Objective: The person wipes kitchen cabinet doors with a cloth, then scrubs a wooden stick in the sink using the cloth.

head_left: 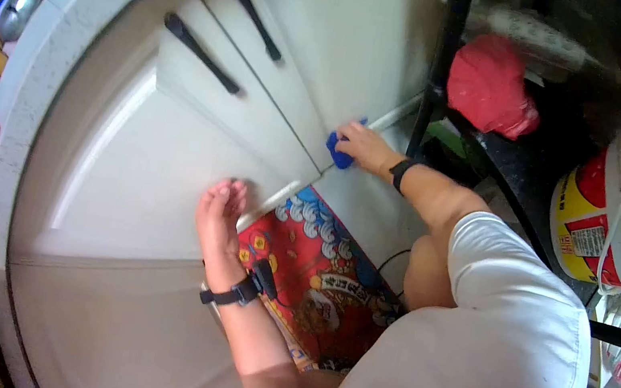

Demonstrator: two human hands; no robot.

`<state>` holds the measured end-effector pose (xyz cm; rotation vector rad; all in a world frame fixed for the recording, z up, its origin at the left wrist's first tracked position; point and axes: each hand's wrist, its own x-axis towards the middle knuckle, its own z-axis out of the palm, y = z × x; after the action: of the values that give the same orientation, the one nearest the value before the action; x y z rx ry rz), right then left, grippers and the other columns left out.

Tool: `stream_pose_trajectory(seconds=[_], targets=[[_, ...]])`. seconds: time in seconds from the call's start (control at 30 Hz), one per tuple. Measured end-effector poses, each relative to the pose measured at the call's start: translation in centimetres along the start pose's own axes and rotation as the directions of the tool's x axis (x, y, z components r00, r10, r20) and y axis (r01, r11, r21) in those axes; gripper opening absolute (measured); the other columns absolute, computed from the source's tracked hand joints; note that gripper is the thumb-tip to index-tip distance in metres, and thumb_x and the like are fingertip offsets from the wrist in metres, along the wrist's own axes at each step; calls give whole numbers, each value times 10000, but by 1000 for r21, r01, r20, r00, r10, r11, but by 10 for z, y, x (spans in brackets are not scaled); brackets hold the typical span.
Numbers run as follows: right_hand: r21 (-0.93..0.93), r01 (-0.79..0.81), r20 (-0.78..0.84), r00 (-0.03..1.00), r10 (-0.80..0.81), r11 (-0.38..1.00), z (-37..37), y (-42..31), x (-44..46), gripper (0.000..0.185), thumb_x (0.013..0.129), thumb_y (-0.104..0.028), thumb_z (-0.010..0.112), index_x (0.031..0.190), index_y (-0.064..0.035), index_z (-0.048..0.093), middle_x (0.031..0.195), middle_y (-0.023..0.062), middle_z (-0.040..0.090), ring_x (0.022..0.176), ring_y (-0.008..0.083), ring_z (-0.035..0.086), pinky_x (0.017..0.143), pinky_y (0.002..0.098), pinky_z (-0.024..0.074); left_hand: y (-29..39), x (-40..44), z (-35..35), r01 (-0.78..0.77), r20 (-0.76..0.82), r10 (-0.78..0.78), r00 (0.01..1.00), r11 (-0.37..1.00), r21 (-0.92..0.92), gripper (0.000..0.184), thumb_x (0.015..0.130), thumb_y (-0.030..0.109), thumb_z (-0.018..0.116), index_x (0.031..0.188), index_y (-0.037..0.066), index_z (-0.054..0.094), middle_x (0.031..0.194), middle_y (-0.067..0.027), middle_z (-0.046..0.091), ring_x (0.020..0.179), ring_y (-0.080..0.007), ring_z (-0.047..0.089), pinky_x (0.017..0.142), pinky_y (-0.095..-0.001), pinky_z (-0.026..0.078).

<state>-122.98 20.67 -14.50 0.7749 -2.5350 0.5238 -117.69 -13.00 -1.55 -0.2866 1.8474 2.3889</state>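
Note:
My right hand [370, 151] is closed around a blue cloth [342, 153] and presses it low on the white cabinet door [324, 58], close to its bottom edge. A dark band circles that wrist. In front of the neighbouring cabinet door [129, 157], my left hand [220, 212] is held with its fingers loosely bent and apart from the palm; nothing shows in it. A black strap with a small dark device [251, 286] sits on the left wrist. Two black handles [201, 53] are mounted on the doors above the hands.
A red patterned mat [306, 274] lies on the floor along the cabinet base. To the right, a black rack [509, 173] carries a pink bag [490, 84], with a red and yellow bucket [591, 214] beside it. The countertop edge [49, 71] curves along the left, with several items on it.

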Motion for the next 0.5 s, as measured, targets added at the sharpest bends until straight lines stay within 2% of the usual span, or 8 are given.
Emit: stream_pose_trajectory(seconds=[0.17,0.23,0.27,0.33,0.37,0.43,0.47,0.5], targets=[[207,-335,-104,927,361,919,37,-17,-16,210,710,-42,673,907,-103,638,1099,121,559,1010,324,547,837,406,493,12,-13,-2,-5,11,5,1000,1000,0,217,921,167,585,1085,33,537,1044,-134,660,966,-224,646,818,-318,505],[303,-815,83,538,839,493,45,-24,-11,141,792,-65,639,932,-44,636,986,187,593,909,344,613,792,399,524,15,-14,-6,-18,-16,18,1000,1000,-8,229,917,170,584,1096,36,534,1051,-130,658,980,-228,642,826,-319,504],[310,-813,64,535,842,493,40,-23,-5,141,792,-65,639,932,-44,636,986,187,593,909,344,613,792,399,524,15,-14,-8,-32,-22,33,999,999,14,244,892,228,622,1068,68,566,1038,-119,672,975,-229,646,827,-339,504],[530,-842,187,226,956,95,20,-29,9,138,821,-43,596,930,38,617,854,225,613,748,342,661,669,443,555,19,-16,-8,-46,-10,46,999,999,18,247,891,232,624,1070,72,567,1045,-116,671,974,-229,646,827,-338,504],[530,-843,182,221,958,94,14,-26,18,138,821,-43,596,930,38,617,854,225,613,748,342,661,669,443,555,18,-18,-9,-46,-17,46,999,999,20,250,889,236,626,1072,76,568,1052,-113,669,974,-230,646,827,-336,504],[822,-419,476,131,870,-387,8,-13,42,111,801,22,563,891,83,588,783,221,616,666,324,666,539,455,542,19,-16,-13,-27,-25,27,999,1000,7,259,902,186,610,1107,38,552,1062,-129,658,985,-228,639,851,-337,509],[828,-348,497,92,863,-440,-27,-30,59,89,749,89,541,829,86,579,760,197,608,607,313,651,465,452,516,17,-14,-17,-32,-27,32,999,999,-3,265,902,190,612,1112,39,553,1063,-127,658,984,-225,639,849,-334,508],[887,-274,427,185,885,-371,-36,-29,68,70,737,98,533,792,78,572,726,185,593,607,306,650,461,437,515,16,-12,-19,-38,-29,37,999,999,-15,271,902,193,614,1117,39,553,1064,-125,658,982,-223,639,847,-331,508]])
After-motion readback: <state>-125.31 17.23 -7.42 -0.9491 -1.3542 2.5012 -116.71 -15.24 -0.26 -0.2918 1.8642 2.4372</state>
